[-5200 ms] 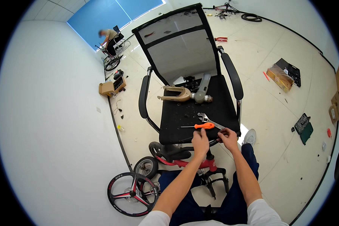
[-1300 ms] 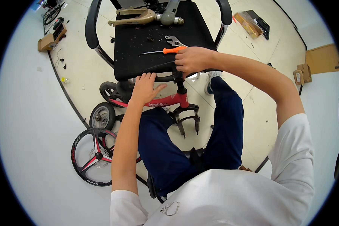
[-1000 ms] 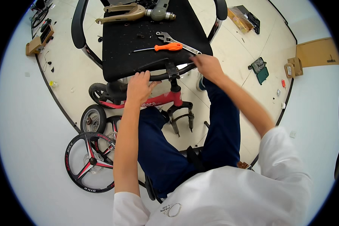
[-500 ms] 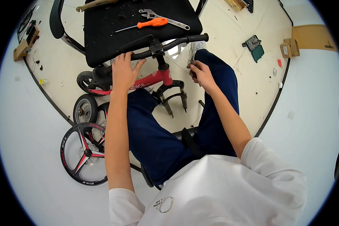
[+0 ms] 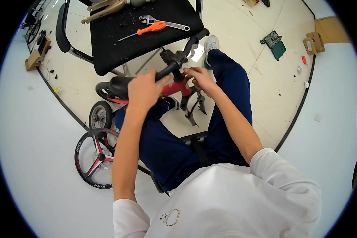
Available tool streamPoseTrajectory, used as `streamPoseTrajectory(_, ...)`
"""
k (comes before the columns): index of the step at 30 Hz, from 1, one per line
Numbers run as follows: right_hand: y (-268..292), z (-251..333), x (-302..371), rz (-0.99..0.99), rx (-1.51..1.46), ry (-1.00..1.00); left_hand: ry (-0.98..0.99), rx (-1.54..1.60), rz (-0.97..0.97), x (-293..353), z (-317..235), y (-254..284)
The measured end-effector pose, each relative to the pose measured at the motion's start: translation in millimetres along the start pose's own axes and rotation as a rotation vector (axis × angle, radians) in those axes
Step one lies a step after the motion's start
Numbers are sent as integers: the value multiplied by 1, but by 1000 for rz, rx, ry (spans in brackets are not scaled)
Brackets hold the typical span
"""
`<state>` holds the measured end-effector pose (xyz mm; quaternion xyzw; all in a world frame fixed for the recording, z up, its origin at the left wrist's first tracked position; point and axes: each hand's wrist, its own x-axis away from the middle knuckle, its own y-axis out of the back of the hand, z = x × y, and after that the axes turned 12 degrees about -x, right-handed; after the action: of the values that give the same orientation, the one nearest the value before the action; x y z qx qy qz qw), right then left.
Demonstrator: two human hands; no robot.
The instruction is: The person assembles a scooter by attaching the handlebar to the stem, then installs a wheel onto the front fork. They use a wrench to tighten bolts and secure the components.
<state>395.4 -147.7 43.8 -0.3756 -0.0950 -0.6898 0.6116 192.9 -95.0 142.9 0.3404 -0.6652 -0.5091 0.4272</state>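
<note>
A small red bike frame [image 5: 171,89] with a black handlebar [image 5: 167,73] stands between my knees. My left hand [image 5: 143,92] is wrapped round the handlebar's left side, its thumb toward the stem [image 5: 173,57]. Just right of the stem, my right hand [image 5: 202,81] is closed in a pinch near the head tube. What its fingers hold is too small and blurred to name. Below, the front fork [image 5: 189,107] points down with no wheel in it. A thin cable or lever [image 5: 150,61] sticks out left of the stem.
A black chair [image 5: 107,63] ahead carries an orange screwdriver [image 5: 152,27], an adjustable wrench [image 5: 166,23] and a tan fork-like part [image 5: 107,11]. At left lie a three-spoke wheel [image 5: 95,173] and a small wheel [image 5: 100,115]. An opened green case [image 5: 279,49] and cardboard boxes [image 5: 315,41] lie right.
The handlebar has turned, its right end swinging away from me. My left hand has shifted right with it. My right hand has moved left, up to the stem.
</note>
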Motion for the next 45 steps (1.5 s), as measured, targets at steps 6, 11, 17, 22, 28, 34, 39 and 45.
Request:
streamPoseTrajectory(6, -5, 34, 31, -6, -399, 77, 88, 260, 116, 53, -62, 22)
streamPoseTrajectory(11, -27, 34, 51, -108, -90, 117, 158, 452, 156, 91, -81, 31)
streamPoseTrajectory(17, -58, 47, 73, 51, 18, 157, 188, 644, 15, 141, -89, 44)
streamPoseTrajectory(22, -87, 46, 80, 170, 235, 264, 399, 907, -73, 172, -102, 21)
streamPoseTrajectory(28, -89, 63, 73, 144, 615, 295, 359, 917, -267, 168, -86, 2)
streamPoseTrajectory(34, -144, 96, 131, -63, 1083, 707, 383, 936, -311, 171, -72, -8)
streamPoseTrajectory(39, -207, 62, 114, 207, 1456, 652, 294, 999, -399, 171, -59, -7)
streamPoseTrajectory(45, -208, 47, 97, 124, 920, 664, 322, 1000, -286, 174, -51, 1)
